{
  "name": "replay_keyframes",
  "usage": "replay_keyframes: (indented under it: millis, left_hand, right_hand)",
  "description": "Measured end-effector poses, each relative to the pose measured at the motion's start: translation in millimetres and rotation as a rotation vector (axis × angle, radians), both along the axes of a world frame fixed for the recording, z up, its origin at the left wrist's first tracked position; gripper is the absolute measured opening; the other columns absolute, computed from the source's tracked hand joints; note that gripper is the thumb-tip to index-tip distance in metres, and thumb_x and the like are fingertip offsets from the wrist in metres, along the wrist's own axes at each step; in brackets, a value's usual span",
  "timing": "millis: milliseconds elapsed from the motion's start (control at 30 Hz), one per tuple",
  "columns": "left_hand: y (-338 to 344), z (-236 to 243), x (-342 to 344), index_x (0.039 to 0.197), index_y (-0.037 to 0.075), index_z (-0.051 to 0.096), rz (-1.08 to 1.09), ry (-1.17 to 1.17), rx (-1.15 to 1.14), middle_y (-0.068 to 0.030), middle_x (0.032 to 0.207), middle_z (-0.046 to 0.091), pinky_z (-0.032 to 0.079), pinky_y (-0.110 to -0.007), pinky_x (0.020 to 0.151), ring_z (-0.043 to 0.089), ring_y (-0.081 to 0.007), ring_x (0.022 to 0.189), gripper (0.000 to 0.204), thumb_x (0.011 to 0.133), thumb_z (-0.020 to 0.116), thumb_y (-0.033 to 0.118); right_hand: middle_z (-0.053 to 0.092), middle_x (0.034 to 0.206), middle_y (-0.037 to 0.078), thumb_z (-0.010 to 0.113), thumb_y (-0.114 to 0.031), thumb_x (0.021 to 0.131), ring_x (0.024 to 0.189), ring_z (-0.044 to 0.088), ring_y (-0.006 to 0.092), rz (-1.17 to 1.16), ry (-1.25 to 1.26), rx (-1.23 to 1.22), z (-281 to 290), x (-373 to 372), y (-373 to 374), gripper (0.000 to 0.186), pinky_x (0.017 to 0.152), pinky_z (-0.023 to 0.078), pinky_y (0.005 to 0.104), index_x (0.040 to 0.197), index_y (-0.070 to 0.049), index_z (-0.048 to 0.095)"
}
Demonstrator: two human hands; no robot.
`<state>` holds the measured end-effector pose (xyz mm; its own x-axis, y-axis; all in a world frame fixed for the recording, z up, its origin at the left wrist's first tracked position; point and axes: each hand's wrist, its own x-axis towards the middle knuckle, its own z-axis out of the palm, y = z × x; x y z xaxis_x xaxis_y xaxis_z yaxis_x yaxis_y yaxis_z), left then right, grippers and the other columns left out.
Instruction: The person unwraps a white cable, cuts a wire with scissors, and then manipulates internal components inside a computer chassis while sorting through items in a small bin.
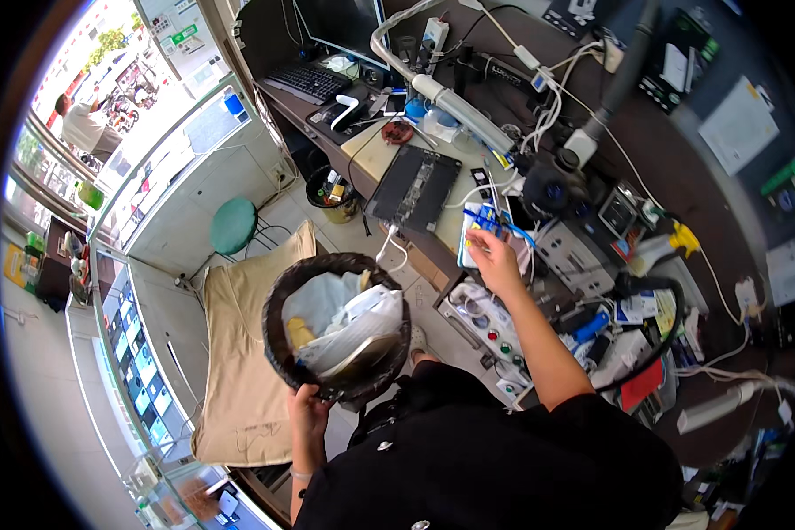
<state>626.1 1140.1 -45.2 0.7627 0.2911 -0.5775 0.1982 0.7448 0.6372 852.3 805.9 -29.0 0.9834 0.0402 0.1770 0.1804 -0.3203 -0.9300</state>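
Waste bin (276, 327) held left of the surface (698, 199).
Left hand (307, 413) grips its near side; right hand (493, 262) is at a blue-and-white packet (480, 217), grip unclear; scribble (254, 432) marks the tan cloth (247, 353).

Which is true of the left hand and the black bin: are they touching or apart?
Touching. The head view shows the left hand holding the black bin at its near edge.

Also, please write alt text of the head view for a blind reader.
A person's left hand holds a black-lined waste bin of pale rubbish; the right hand is at a blue-and-white packet on a cluttered brown desk. Beyond the bin are a dark tablet-like device and a green stool.
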Motion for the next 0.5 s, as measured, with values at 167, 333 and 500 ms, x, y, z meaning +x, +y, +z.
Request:
replay_keyframes:
  millis: [167,333,500]
  left_hand:
    - [12.9,0.3,36.4,0.107,0.006,0.046,0.119,0.111,0.024,-0.0073,0.096,0.055,0.051,-0.045,0.066,0.058,-0.0249,0.081,0.04,0.068,0.046,0.0]
    - [27.6,-0.2,76.1,0.106,0.008,0.047,0.061,0.138,-0.01,-0.0069,0.098,0.056,0.05,-0.048,0.068,0.058,-0.0255,0.086,0.039,0.068,0.048,0.001]
    - [36.9,-2.5,108.5,0.106,0.004,0.046,0.024,0.106,-0.085,-0.0107,0.101,0.056,0.052,-0.052,0.07,0.059,-0.0295,0.09,0.038,0.069,0.044,-0.002]
  right_hand:
    - [0.061,0.101,0.018,0.058,-0.009,0.077,0.089,0.061,0.0301,-0.134,-0.075,-0.283,-57.8,148.3,16.9,0.033,0.078,0.048,0.0357,0.107,0.002,0.054]
    - [0.061,0.101,0.018,0.053,-0.008,0.074,0.094,0.057,0.0348,-0.234,0.019,-0.548,-90.2,230.6,0.9,0.036,0.084,0.044,0.0409,0.109,-0.003,0.055]
    - [0.057,0.109,0.019,0.056,-0.006,0.073,0.101,0.053,0.0348,-0.415,0.075,-0.992,-119.1,256.6,-60.5,0.035,0.085,0.045,0.041,0.108,-0.003,0.054]
